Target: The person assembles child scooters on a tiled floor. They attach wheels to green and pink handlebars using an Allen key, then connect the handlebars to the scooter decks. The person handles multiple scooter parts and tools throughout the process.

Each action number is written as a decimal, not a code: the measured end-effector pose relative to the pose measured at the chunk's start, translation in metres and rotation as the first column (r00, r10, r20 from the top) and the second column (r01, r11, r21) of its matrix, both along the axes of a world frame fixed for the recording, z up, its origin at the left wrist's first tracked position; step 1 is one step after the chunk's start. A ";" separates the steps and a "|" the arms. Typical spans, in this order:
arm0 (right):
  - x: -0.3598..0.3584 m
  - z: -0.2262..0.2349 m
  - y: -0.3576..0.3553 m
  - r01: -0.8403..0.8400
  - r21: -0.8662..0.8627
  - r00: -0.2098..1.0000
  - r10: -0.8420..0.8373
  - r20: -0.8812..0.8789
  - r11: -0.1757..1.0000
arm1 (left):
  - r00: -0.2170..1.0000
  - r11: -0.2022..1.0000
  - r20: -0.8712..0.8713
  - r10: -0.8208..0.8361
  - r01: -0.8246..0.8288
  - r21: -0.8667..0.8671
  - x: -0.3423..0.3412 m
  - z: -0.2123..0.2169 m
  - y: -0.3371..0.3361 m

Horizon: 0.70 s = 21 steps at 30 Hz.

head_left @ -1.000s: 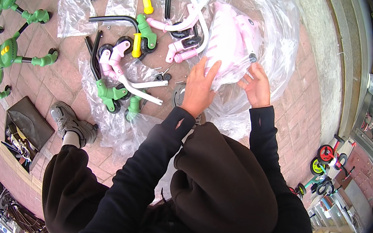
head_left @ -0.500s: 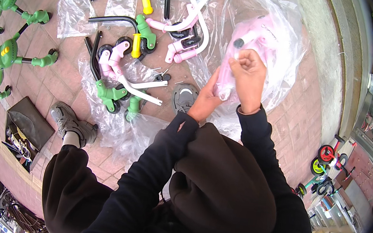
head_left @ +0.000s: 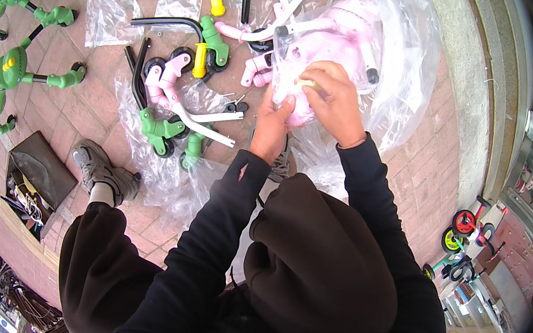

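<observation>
My left hand [head_left: 273, 130] and my right hand [head_left: 333, 102] both grip a pink plastic toy body [head_left: 339, 40] that is wrapped in a clear plastic bag [head_left: 404, 56], held above the brick paving. The right hand's fingers press on the bag over the pink part's near side. The left hand holds its lower edge from underneath. My black sleeves run up from the lower edge of the view.
Pink, white and green scooter parts [head_left: 178, 113] lie on clear bags to the left. Green frog-shaped ride-on toys [head_left: 7, 69] stand at the far left. A dark tool bag [head_left: 32, 185] sits by my grey shoe [head_left: 99, 170]. Small bikes [head_left: 462, 231] stand at right.
Both hands have turned the bagged pink part and drawn it closer; the right hand moved from its far side onto its near side, and the left hand came under it.
</observation>
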State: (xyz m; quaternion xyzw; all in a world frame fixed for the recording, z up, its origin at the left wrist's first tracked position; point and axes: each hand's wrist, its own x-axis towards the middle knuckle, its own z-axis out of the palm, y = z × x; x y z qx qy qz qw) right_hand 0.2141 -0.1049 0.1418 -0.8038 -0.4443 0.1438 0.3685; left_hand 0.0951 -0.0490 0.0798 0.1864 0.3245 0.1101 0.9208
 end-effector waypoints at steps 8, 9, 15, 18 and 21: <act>0.009 -0.024 0.035 -0.111 -0.169 0.939 0.159 0.305 0.979 | 0.999 0.999 -0.010 -0.046 0.046 -0.006 0.003 0.001 0.014; 0.013 -0.025 0.036 -0.128 -0.203 0.939 0.184 0.290 0.971 | 1.000 1.000 0.016 -0.027 0.028 -0.015 0.005 0.001 0.014; 0.014 -0.026 0.043 -0.199 -0.518 0.794 0.447 0.412 0.832 | 0.999 0.986 -0.015 0.033 -0.035 -0.161 0.014 -0.002 0.001; 0.010 -0.026 0.049 -0.231 -0.605 0.745 0.538 0.393 0.762 | 0.999 0.984 -0.028 0.023 -0.028 -0.174 0.011 -0.009 -0.003; 0.004 -0.026 0.061 -0.309 -0.685 0.717 0.635 0.288 0.660 | 0.992 0.978 0.070 0.101 -0.086 -0.188 0.011 -0.016 -0.006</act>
